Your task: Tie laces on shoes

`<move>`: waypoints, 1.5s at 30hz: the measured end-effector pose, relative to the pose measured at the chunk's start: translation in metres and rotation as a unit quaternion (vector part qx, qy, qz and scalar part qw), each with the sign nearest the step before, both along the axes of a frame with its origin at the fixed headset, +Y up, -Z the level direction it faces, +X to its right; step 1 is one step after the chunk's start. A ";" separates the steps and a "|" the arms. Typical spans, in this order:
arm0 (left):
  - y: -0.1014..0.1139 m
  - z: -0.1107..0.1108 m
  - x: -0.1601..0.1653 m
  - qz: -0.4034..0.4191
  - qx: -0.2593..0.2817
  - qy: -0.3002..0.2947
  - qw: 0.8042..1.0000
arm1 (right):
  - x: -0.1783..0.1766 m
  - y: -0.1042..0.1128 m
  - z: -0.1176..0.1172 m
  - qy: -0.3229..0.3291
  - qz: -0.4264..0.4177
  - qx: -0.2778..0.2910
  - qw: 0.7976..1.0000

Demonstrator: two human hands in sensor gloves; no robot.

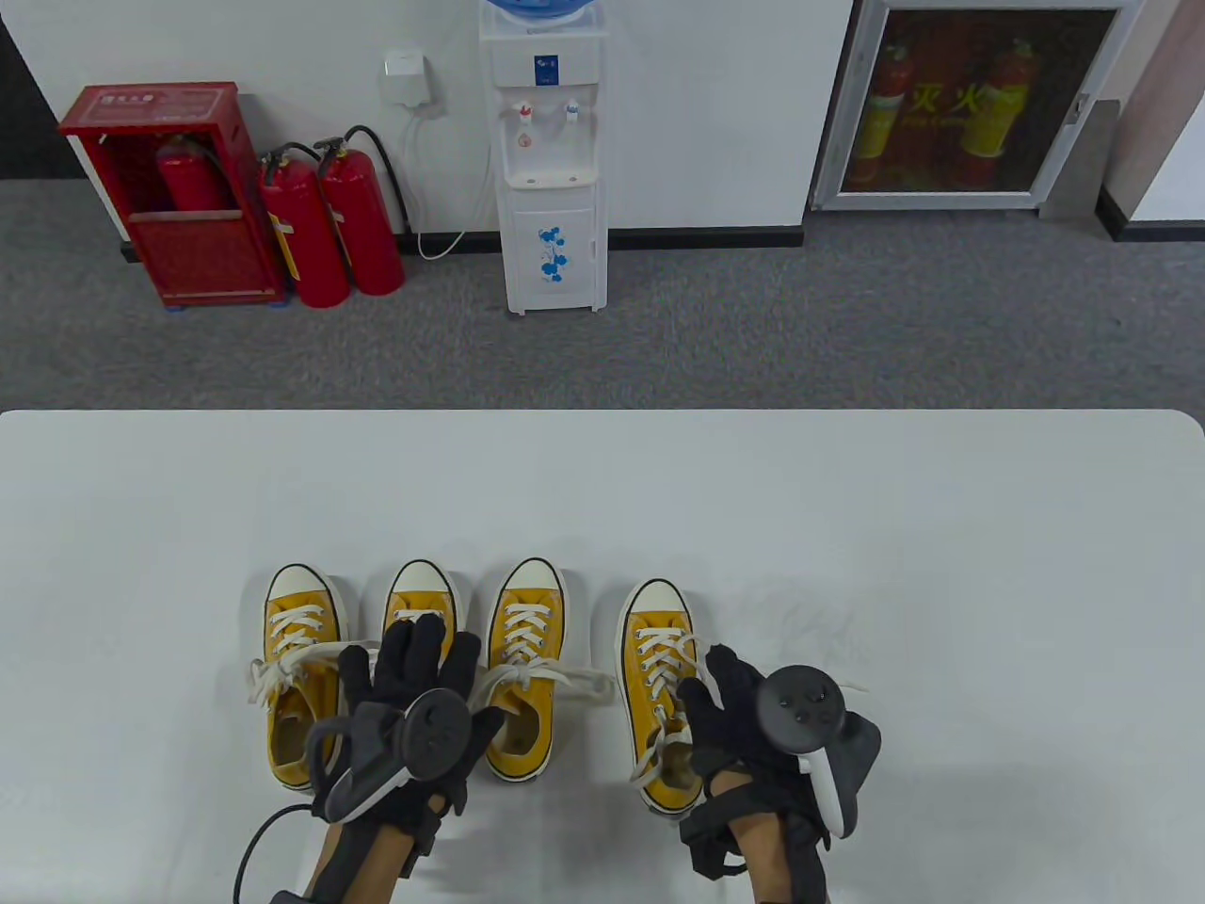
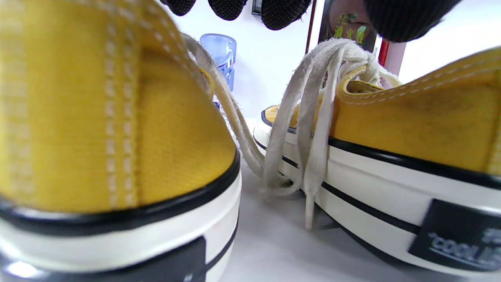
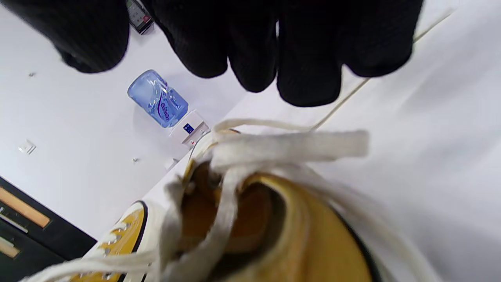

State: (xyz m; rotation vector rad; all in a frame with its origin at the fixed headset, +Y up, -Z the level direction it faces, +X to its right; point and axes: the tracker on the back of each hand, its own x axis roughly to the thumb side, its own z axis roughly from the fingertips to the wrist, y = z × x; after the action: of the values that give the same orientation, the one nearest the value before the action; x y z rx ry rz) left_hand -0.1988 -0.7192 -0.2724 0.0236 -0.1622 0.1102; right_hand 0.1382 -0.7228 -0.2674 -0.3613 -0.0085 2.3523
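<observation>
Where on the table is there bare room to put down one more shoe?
The table is bare beyond the toes of the four shoes, toward the far edge, and to the right of the right hand. A narrower bare strip lies left of the leftmost shoe. Crowded: the row itself, where laces fill the gaps and both hands hover.

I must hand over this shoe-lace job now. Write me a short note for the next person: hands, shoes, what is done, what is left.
Left hand: open, fingers spread over the second shoe, holding nothing visible.
Right hand: open, over the heel side of the right shoe, no lace pinched.
Four yellow shoes in a row at the near edge of the table, toes pointing away.
Done: the left shoe and third shoe seem to have bows.
Left: the right shoe's laces look loose and need tying. The second shoe's laces are hidden by the hand, so check them.
</observation>
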 end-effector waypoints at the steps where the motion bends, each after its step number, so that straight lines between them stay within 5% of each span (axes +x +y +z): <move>1: 0.000 0.000 0.000 0.000 0.000 0.000 1.000 | 0.003 -0.001 0.000 -0.004 -0.001 -0.004 1.000; 6: 0.000 0.000 0.000 -0.001 -0.003 -0.001 1.000 | 0.012 -0.007 -0.004 -0.018 0.022 -0.029 0.999; 19: -0.001 0.000 0.001 -0.003 -0.004 -0.002 1.000 | 0.002 -0.016 -0.010 0.071 0.064 -0.131 0.987; 31: -0.002 0.000 0.001 -0.002 -0.003 -0.002 1.000 | 0.005 -0.013 -0.010 0.048 0.075 -0.096 0.991; 45: -0.002 0.000 0.001 -0.001 -0.001 -0.001 1.000 | 0.021 0.004 -0.003 -0.008 0.014 0.008 1.000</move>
State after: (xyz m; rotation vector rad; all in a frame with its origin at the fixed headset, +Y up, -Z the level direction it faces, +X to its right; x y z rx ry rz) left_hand -0.1981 -0.7214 -0.2729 0.0205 -0.1649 0.1086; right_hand 0.1593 -0.7185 -0.2700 -0.3736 -0.0398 2.3755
